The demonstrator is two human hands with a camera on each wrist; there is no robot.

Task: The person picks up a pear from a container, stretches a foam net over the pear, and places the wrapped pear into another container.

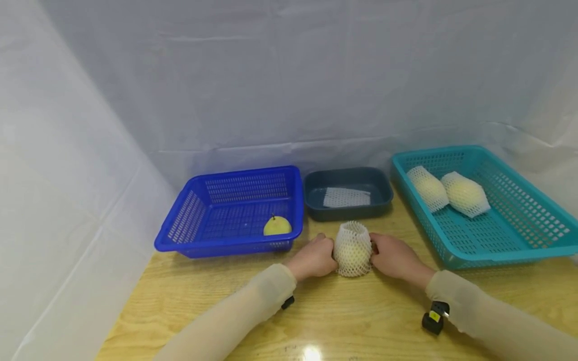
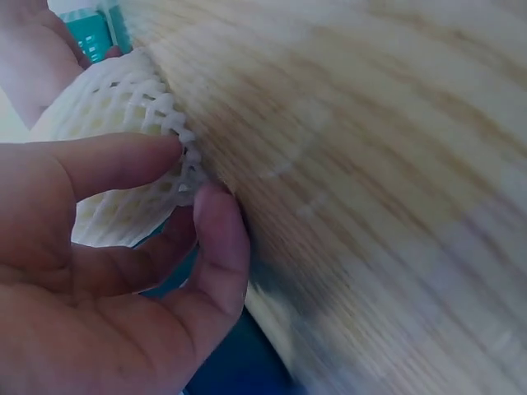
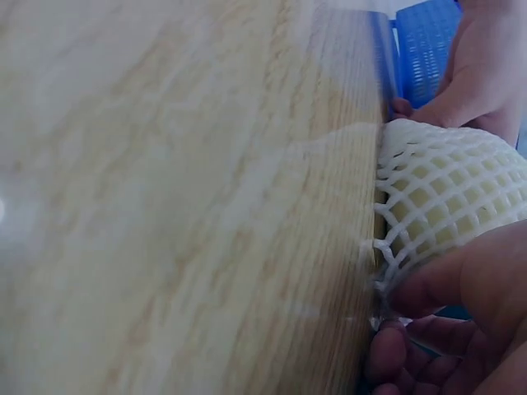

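A pale yellow pear point(image 1: 354, 254), covered by a white foam net sleeve point(image 1: 353, 231), stands upright on the wooden table between the two hands. On its left side, the left hand point(image 1: 315, 256) pinches the net's lower edge between thumb and fingers; the left wrist view shows the net point(image 2: 123, 103) there up close. From the other side, the right hand point(image 1: 397, 256) pinches the bottom edge of the same net point(image 3: 449, 185). Mesh hides most of the pear's skin. The sleeve's upper end is open and rises above the fruit.
A blue basket point(image 1: 230, 246) at the left holds a bare yellow pear point(image 1: 277, 226). Behind the hands, a dark teal tray point(image 1: 347, 214) contains flat foam netting point(image 1: 346, 197). The turquoise basket point(image 1: 510, 258) at the right holds two netted pears point(image 1: 467, 194). White sheeting point(image 1: 289, 90) hangs behind.
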